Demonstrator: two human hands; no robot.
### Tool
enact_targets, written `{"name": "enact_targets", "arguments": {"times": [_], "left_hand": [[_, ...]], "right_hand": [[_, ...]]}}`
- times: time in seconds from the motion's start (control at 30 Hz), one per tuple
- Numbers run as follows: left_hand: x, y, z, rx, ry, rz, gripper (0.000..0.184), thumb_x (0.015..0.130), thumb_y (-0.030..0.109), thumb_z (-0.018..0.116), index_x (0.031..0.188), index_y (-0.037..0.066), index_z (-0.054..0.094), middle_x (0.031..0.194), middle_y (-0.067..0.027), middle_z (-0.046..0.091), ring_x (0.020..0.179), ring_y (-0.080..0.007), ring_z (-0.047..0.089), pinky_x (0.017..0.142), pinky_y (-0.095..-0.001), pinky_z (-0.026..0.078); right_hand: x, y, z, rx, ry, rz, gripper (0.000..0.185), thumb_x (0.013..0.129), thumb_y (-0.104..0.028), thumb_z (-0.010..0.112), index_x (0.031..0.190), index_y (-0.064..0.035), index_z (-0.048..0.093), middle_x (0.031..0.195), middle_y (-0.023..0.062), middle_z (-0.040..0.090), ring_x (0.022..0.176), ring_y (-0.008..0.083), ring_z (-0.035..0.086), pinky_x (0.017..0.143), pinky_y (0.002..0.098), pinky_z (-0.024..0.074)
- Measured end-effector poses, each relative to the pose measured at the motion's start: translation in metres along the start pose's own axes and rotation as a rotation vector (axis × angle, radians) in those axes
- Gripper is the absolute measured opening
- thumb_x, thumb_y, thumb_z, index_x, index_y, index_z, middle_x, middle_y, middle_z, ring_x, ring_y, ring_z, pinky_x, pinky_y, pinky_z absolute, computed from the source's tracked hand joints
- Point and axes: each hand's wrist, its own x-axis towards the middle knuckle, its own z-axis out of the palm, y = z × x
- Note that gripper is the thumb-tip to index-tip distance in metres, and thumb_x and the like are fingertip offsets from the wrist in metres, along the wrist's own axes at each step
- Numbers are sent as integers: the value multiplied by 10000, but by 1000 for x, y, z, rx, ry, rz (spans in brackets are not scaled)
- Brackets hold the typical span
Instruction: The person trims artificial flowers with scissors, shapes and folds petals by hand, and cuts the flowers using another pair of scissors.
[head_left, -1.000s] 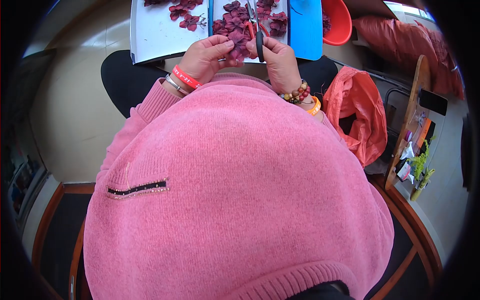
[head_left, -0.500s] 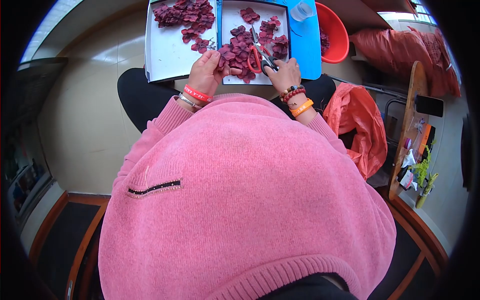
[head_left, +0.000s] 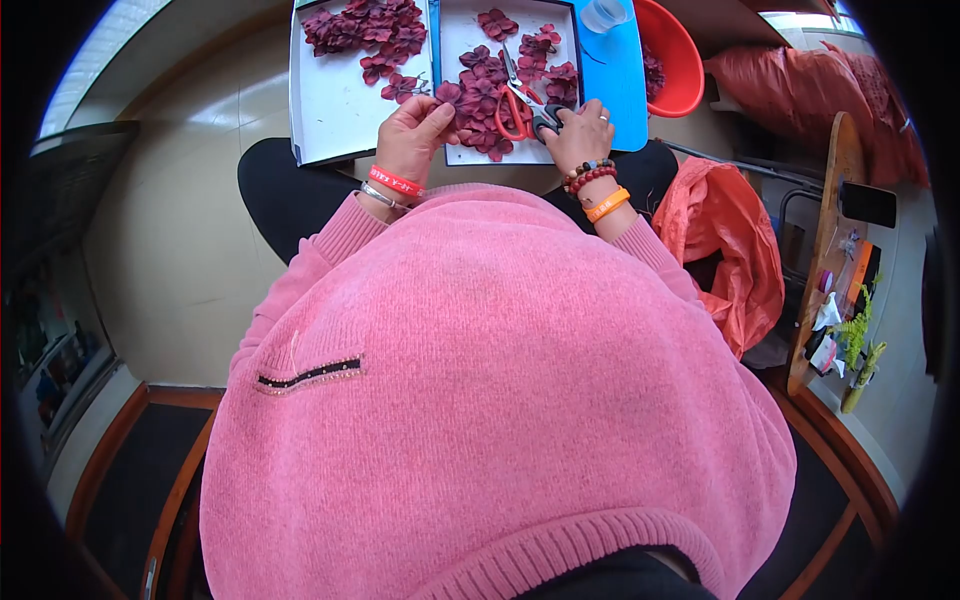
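My left hand [head_left: 408, 138] is closed in a pinch on a burgundy cloth flower [head_left: 448, 94], at the near edge of the right-hand tray; the fingers cover part of it. A pair of scissors [head_left: 513, 72] with red and black handles lies on the flower heap [head_left: 482, 98], blades pointing away from me. My right hand [head_left: 580, 138] is beside the black handle, its fingers apart and loosely bent. Thumb and handle overlap in view, so whether they touch is unclear.
Another white tray [head_left: 345, 125] on the left holds more burgundy flowers [head_left: 370, 35]. A clear plastic cup [head_left: 604, 15] stands on the blue board [head_left: 625, 95]. To the right are a red basin [head_left: 683, 75], a red plastic bag [head_left: 735, 240] and a wooden board [head_left: 820, 250] with small items.
My right hand has moved slightly right and away from the scissors, its fingers spreading; the scissors stay in place. My left hand has drawn its fingertips closer together around the flower.
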Motion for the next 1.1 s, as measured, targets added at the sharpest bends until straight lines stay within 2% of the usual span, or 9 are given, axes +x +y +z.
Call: {"name": "enact_targets", "arguments": {"times": [0.23, 0.37, 0.47, 0.57, 0.67, 0.87, 0.97, 1.07, 1.1], "left_hand": [[2, -2, -2, 57, -22, 27, 84, 855, 76, 580, 876, 2, 544, 762, -70, 590, 624, -153, 575, 577, -262, 483], [-1, 5, 4, 26, -36, 15, 124, 890, 115, 533, 887, -9, 542, 766, -77, 593, 667, -175, 608, 578, -260, 492], [-3, 7, 7, 38, -41, 36, 178, 917, 154, 493, 888, -14, 543, 761, -75, 591, 682, -181, 621, 578, -260, 500], [-4, 7, 8, 68, -55, 48, 217, 932, 183, 466, 889, -14, 547, 757, -68, 589, 673, -172, 622, 577, -261, 504], [0, 3, 7, 105, -60, 67, 241, 940, 202, 448, 896, -11, 550, 756, -65, 593, 664, -162, 619, 579, -261, 505], [2, 3, 5, 101, -56, 76, 285, 950, 234, 418, 915, -12, 558, 771, -82, 619, 639, -152, 607, 593, -264, 508], [7, 0, 0, 63, -42, 67, 294, 951, 241, 416, 926, -14, 561, 779, -86, 625, 633, -151, 604, 600, -262, 508], [8, -4, -3, 69, -44, 36, 289, 948, 240, 423, 936, -13, 563, 780, -74, 622, 638, -141, 603, 604, -252, 508], [9, -3, -1, 85, -47, 27, 285, 947, 239, 426, 940, -10, 564, 783, -66, 620, 645, -132, 601, 605, -248, 507]], "right_hand": [[6, 2, 5, -25, -215, -110, 381, 784, -418, 584, 922, -73, 664, 1080, 164, 498, 1023, 301, 502, 839, 404, 407], [7, 3, 9, -33, -319, -116, 412, 829, -422, 537, 936, -42, 654, 1106, 160, 507, 1056, 310, 495, 838, 410, 414], [12, 6, 14, -45, -409, -134, 427, 817, -429, 556, 952, -35, 649, 1071, 173, 545, 1012, 329, 532, 800, 409, 445], [16, 12, 6, 172, -395, -101, 455, 792, -442, 584, 966, -25, 643, 1020, 195, 576, 927, 341, 575, 764, 408, 471], [19, 2, -18, 164, -536, -31, 476, 774, -448, 602, 956, -10, 638, 976, 210, 590, 856, 345, 597, 738, 407, 487], [-1, -3, -1, 14, -96, -115, 464, 766, -432, 618, 917, 7, 634, 974, 196, 591, 877, 322, 596, 722, 389, 486], [-3, -7, 0, 139, 163, -180, 429, 800, -407, 602, 922, 4, 619, 956, 165, 603, 834, 271, 616, 687, 348, 491], [0, -26, -14, 1131, -193, -145, 371, 848, -364, 567, 933, -4, 597, 892, 115, 624, 761, 205, 629, 630, 286, 489], [-1, -35, -24, 1331, -336, -72, 356, 852, -349, 568, 936, -4, 596, 868, 103, 626, 738, 181, 624, 616, 267, 485]]}}
